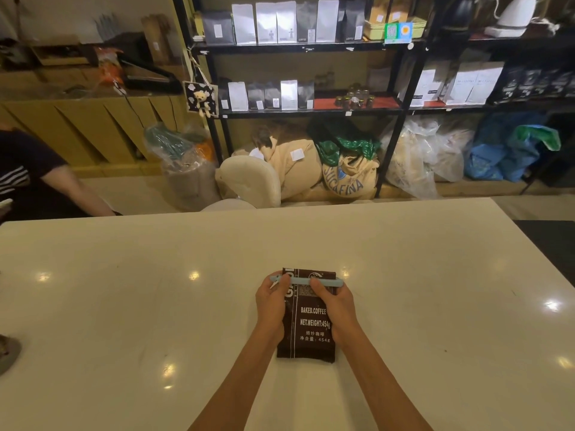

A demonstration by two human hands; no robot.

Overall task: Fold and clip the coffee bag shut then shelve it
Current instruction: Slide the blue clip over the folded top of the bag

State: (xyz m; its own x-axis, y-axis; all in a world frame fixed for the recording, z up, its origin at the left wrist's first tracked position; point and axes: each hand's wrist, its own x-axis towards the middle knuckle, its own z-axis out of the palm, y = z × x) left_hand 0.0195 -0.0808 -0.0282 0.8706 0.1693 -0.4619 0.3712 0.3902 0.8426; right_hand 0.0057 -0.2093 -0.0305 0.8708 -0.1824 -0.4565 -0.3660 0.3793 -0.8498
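A dark brown coffee bag [311, 325] with white print lies flat on the white table [155, 290], its folded top pointing away from me. A long pale blue clip [303, 280] runs across the bag just below the fold. My left hand [272, 301] pinches the clip's left end and rests along the bag's left edge. My right hand [334, 301] presses its fingers on the clip's right part and covers the bag's right edge. Whether the clip is fully snapped closed I cannot tell.
Beyond the table stands a black metal shelf [311, 46] holding rows of white, grey and black coffee bags. Sacks and plastic bags [345, 169] sit on the floor under it. A cream chair back [252, 180] touches the far table edge. A person's arm [71, 188] is at left.
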